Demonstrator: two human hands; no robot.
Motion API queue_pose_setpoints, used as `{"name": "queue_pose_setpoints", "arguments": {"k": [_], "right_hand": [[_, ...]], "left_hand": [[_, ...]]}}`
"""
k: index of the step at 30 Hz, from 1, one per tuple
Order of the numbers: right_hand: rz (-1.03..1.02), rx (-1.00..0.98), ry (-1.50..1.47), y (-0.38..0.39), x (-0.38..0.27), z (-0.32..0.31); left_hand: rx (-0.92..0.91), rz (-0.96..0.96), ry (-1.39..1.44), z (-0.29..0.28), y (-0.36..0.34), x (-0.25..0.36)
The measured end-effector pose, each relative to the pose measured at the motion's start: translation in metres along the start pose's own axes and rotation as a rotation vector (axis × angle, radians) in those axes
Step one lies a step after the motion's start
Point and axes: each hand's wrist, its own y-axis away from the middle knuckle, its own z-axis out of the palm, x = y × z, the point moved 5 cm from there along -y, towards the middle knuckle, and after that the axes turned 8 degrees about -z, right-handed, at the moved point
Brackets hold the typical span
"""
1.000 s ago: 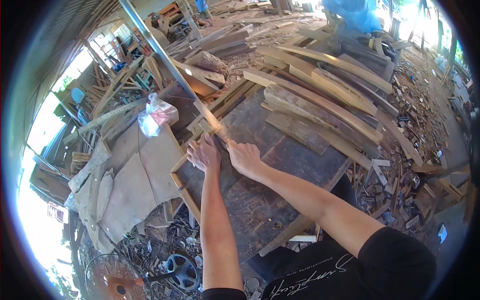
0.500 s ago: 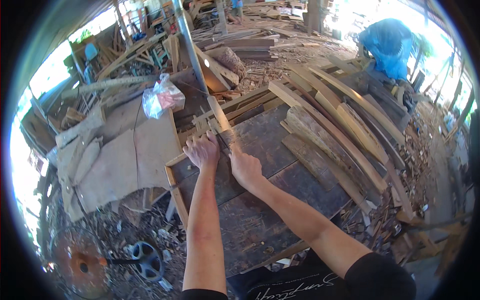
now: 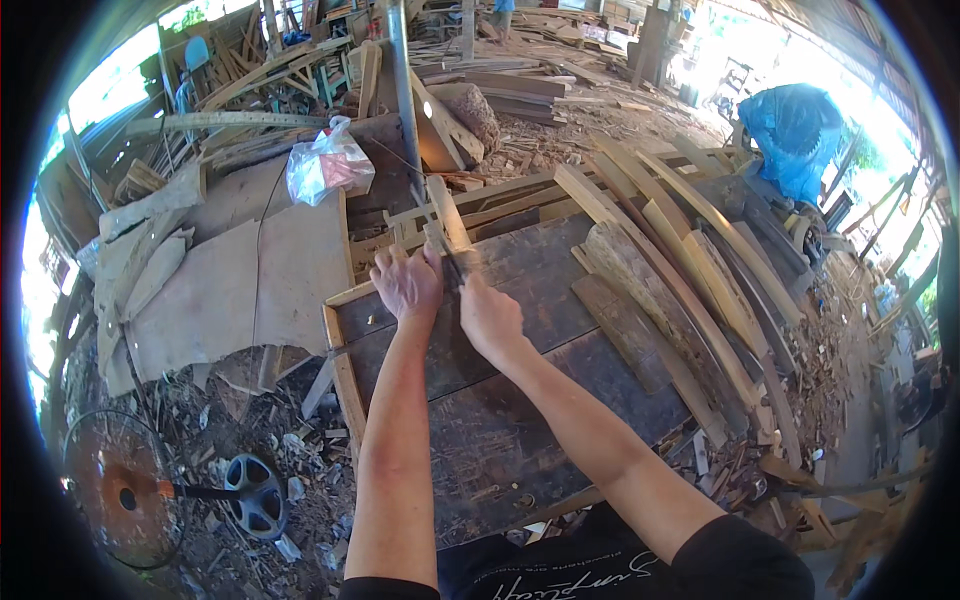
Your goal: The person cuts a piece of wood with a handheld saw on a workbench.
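My right hand (image 3: 490, 318) is closed around the near end of a long pale wooden piece (image 3: 448, 215) that points away from me. Motion blur near the fist hides whether this is a plain strip or part of a tool. Just left of it, my left hand (image 3: 408, 286) has its fingers curled down by the far edge of the dark worktable (image 3: 480, 420). A small wood piece (image 3: 433, 234) shows beside its thumb, and what those fingers grip is hidden. Both forearms reach across the tabletop.
Several long boards (image 3: 660, 270) lie on the table's right side. A clear plastic bag (image 3: 328, 165) rests on brown sheeting (image 3: 290, 270) at the left, beside a metal post (image 3: 402, 95). A fan (image 3: 130, 495) stands at lower left. A blue tarp (image 3: 792, 130) hangs at far right.
The whole view has shifted slightly, so the table and boards sit differently in it. Both hands stay close together at the table's far edge, with the pale wooden piece still in my right hand.
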Motion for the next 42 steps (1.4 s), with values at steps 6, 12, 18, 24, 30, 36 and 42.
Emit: {"name": "queue_pose_setpoints", "arguments": {"k": [6,12,18,24,30,36,42], "right_hand": [[0.014,-0.033,0.060,-0.010,-0.004,-0.001],[-0.028,-0.036,0.141,-0.015,-0.006,0.002],[0.085,-0.177,0.163,0.047,-0.013,-0.012],[-0.079,-0.067,0.156,0.015,-0.012,0.011],[0.130,-0.234,0.111,0.044,-0.011,-0.022],[0.059,-0.118,0.111,-0.023,0.003,-0.001],[0.155,-0.236,0.085,0.038,-0.012,-0.008]], "left_hand": [[0.118,-0.031,0.039,-0.001,-0.003,0.007],[0.132,-0.016,0.066,0.002,-0.002,0.002],[-0.027,-0.090,0.062,0.000,-0.004,0.001],[-0.039,-0.080,0.075,0.001,-0.007,0.007],[0.041,-0.062,0.036,0.001,-0.003,-0.003],[0.033,-0.062,0.078,0.002,-0.004,0.010],[-0.005,-0.067,0.076,0.003,-0.003,-0.002]]}}
